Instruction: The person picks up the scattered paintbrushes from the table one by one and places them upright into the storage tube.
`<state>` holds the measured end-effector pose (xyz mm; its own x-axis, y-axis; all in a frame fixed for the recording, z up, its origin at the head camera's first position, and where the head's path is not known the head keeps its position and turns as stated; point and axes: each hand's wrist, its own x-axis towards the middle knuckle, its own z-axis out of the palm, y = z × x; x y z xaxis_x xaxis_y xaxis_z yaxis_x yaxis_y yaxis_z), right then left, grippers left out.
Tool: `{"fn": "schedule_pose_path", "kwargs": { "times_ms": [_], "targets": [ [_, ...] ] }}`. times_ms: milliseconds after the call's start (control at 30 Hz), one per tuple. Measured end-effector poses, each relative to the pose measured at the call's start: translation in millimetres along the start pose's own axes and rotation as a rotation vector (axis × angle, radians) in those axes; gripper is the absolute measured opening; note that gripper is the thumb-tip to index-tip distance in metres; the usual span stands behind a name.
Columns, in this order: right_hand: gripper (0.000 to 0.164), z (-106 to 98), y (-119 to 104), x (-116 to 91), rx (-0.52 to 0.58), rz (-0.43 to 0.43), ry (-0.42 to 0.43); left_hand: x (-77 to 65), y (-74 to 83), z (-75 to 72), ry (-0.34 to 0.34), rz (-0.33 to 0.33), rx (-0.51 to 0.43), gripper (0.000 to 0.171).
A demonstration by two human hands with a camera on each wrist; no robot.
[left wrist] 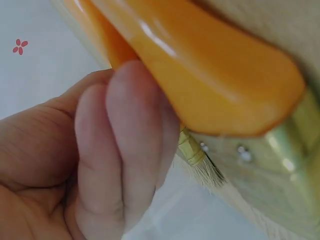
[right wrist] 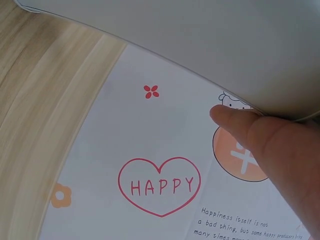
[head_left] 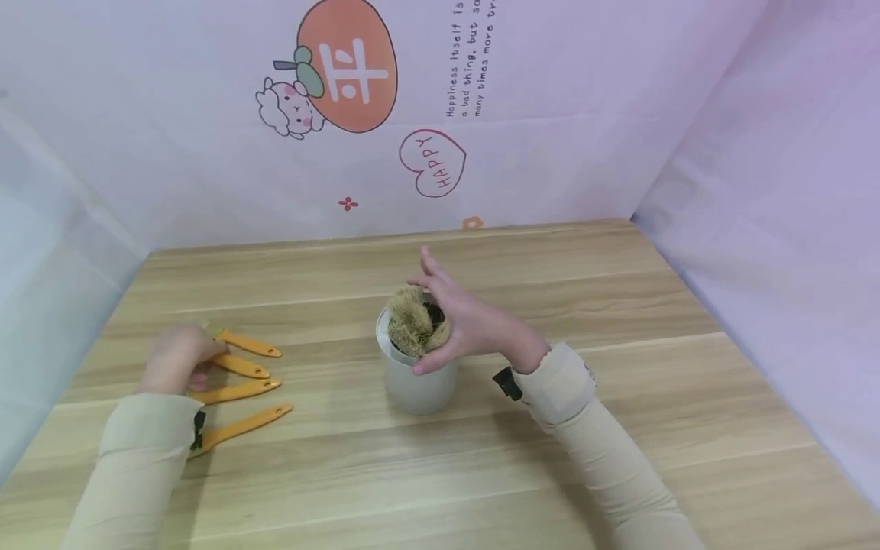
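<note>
Several orange-handled paintbrushes (head_left: 249,420) lie side by side at the table's left. My left hand (head_left: 177,355) is over their upper ends, pinching one brush by its orange handle (left wrist: 102,37). Another brush's wide handle (left wrist: 215,70) with a gold-coloured ferrule is close to the left wrist camera, and a smaller brush tip (left wrist: 202,162) shows behind the fingers. A light grey cup (head_left: 418,388) stands mid-table, with beige bristly tufts (head_left: 409,317) at its mouth. Around its right side my right hand (head_left: 464,325) is spread, thumb in front and fingers stretched out beyond the far rim.
Behind the wooden table (head_left: 571,298) hangs a white printed cloth (head_left: 550,153) with a heart, a persimmon picture and text. Pale cloth sides (head_left: 777,206) border the table on both left and right.
</note>
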<state>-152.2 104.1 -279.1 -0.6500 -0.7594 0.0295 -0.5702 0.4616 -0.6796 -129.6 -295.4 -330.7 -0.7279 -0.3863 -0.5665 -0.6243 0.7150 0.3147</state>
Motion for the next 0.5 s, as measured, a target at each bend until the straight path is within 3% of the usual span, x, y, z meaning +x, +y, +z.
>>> {"fn": "schedule_pose_path", "kwargs": {
  "times_ms": [133,400,500],
  "targets": [
    [0.116,-0.4,-0.4,-0.5,0.002,-0.002,0.005,0.4,1.8,-1.9,-0.015,-0.011,-0.054,0.050],
    [0.116,-0.9,0.2,0.2,-0.008,0.023,-0.005,-0.4,-0.7,-2.4,-0.046,-0.016,-0.147,0.029],
    [0.116,-1.1,-0.2,-0.7,-0.010,0.027,-0.007,-0.3,-1.2,-2.2,-0.054,-0.004,-0.132,0.028]
  ]
}}
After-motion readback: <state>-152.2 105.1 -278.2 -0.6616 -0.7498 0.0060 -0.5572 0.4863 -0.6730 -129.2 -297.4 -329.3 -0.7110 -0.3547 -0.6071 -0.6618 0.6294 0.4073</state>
